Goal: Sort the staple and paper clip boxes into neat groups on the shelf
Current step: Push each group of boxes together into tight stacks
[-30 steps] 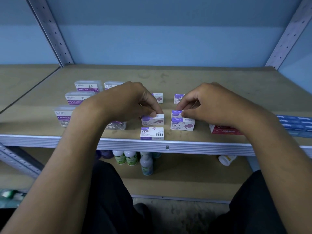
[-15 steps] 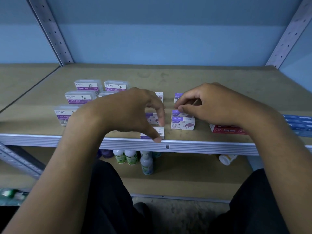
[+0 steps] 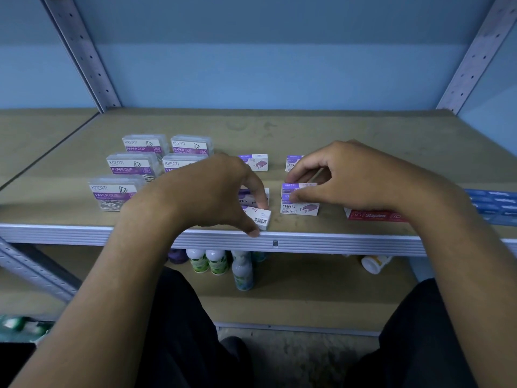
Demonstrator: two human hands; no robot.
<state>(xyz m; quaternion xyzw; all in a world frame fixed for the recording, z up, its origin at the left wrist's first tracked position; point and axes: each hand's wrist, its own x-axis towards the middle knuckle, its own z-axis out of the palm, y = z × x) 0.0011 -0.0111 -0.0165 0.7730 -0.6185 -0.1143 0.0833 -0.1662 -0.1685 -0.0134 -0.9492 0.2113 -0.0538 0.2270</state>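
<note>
Several clear paper clip boxes (image 3: 134, 166) with purple labels stand grouped at the shelf's left. Small white-and-purple staple boxes sit in the middle: one at the back (image 3: 256, 161), another back right (image 3: 292, 162). My left hand (image 3: 215, 191) pinches the front staple box (image 3: 261, 218), which lies flat with its barcode up at the shelf edge; a further staple box (image 3: 251, 197) is half hidden behind the fingers. My right hand (image 3: 347, 176) grips the top box of a two-high staple stack (image 3: 299, 201).
A red staples box (image 3: 375, 215) and blue boxes (image 3: 492, 204) lie at the right behind my right wrist. The metal shelf lip (image 3: 335, 243) runs along the front. Bottles (image 3: 242, 271) stand on the lower shelf. Slanted uprights (image 3: 81, 54) frame the bay.
My left hand left the middle staple box and dropped to the front barcode box, thumb now at the shelf edge. My right hand stays on the stack.
</note>
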